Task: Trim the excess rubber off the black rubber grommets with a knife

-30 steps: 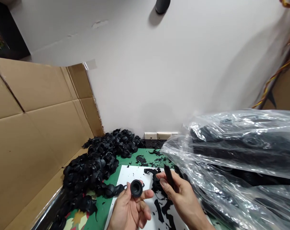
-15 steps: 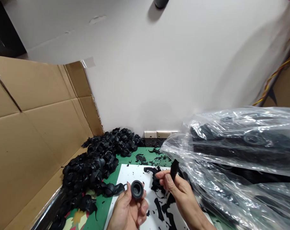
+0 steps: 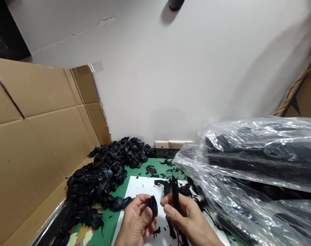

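My left hand [image 3: 135,221] grips a small black ribbed rubber bellows [image 3: 152,206] between thumb and fingers. The bellows is turned on its side, ridges showing, above a white sheet [image 3: 136,186]. Close by on the right, my right hand [image 3: 190,218] is closed around a slim black-handled tool [image 3: 175,192], held upright like a pen. Its lower end points down past the palm, and I cannot make out its tip. A small gap separates the right fingers from the bellows. Black rubber scraps [image 3: 170,227] lie on the sheet beneath both hands.
A heap of black rubber parts [image 3: 104,174] lies left on the green table top [image 3: 140,171], against a cardboard sheet [image 3: 47,136]. Clear plastic bags [image 3: 237,171] of black parts fill the right side. A white wall [image 3: 155,85] stands behind, with sockets [image 3: 176,145] low down.
The bellows has turned from its open end facing me to its ribbed side. My right hand has moved left, nearer to it, bringing the tool along.
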`<action>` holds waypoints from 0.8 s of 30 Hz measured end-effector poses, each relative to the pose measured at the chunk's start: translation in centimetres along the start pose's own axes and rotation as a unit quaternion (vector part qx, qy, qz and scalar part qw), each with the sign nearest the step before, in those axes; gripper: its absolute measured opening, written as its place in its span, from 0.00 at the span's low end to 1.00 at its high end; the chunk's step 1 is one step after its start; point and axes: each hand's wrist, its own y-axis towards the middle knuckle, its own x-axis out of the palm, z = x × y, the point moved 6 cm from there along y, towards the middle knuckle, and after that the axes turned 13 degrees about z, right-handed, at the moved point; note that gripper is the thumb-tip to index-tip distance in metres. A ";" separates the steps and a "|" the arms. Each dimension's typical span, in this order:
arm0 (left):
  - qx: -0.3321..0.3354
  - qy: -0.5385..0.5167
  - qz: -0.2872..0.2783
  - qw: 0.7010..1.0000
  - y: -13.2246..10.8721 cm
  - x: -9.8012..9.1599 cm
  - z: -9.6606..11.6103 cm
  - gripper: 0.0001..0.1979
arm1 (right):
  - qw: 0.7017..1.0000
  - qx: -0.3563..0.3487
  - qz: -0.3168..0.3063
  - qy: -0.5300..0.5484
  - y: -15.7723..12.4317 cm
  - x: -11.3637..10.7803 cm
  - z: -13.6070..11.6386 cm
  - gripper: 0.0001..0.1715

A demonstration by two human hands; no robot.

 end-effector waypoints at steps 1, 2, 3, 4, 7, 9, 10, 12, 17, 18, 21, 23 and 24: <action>0.036 0.024 0.002 0.999 0.1 0.0 0.3 0.24 | 1.000 0.005 -0.005 0.002 -0.1 0.2 0.2 0.25; 0.065 0.050 0.005 0.997 0.2 -0.1 0.5 0.24 | 1.000 0.010 -0.006 0.003 -0.2 0.3 0.4 0.24; 0.087 0.077 0.008 0.993 0.2 0.0 0.7 0.23 | 1.000 0.014 -0.004 0.003 -0.3 0.4 0.5 0.24; 0.101 0.102 0.010 0.990 0.2 0.0 0.8 0.22 | 1.000 0.018 -0.002 -0.001 -0.4 0.4 0.6 0.23; 0.135 0.150 0.015 0.979 0.1 0.4 1.5 0.16 | 0.999 0.025 -0.011 -0.032 -0.3 0.6 0.6 0.19; 0.172 0.151 0.026 0.973 -0.1 0.6 2.2 0.15 | 0.998 0.030 -0.019 -0.042 -0.1 0.6 0.6 0.18; 0.187 0.149 0.029 0.971 -0.2 0.7 2.5 0.14 | 0.998 0.035 -0.023 -0.037 0.0 0.6 0.6 0.17; 0.202 0.149 0.030 0.968 -0.3 0.8 2.9 0.12 | 0.999 0.047 -0.023 -0.015 0.1 0.5 0.6 0.17; 0.183 0.158 0.026 0.970 0.1 0.8 2.8 0.09 | 0.999 0.051 -0.006 0.006 0.1 0.7 1.4 0.14; 0.184 0.160 0.026 0.970 0.2 0.7 2.7 0.08 | 0.999 0.048 -0.009 0.002 0.2 0.7 1.5 0.14; 0.191 0.173 0.032 0.966 0.2 0.7 2.7 0.07 | 0.999 0.036 -0.015 -0.008 0.3 0.5 1.5 0.17; 0.192 0.187 0.046 0.962 0.2 0.5 2.8 0.06 | 1.000 0.022 0.007 -0.002 0.6 -0.3 1.0 0.19; 0.192 0.194 0.054 0.961 0.2 0.5 2.9 0.06 | 1.000 0.013 0.023 0.007 0.7 -0.9 0.6 0.20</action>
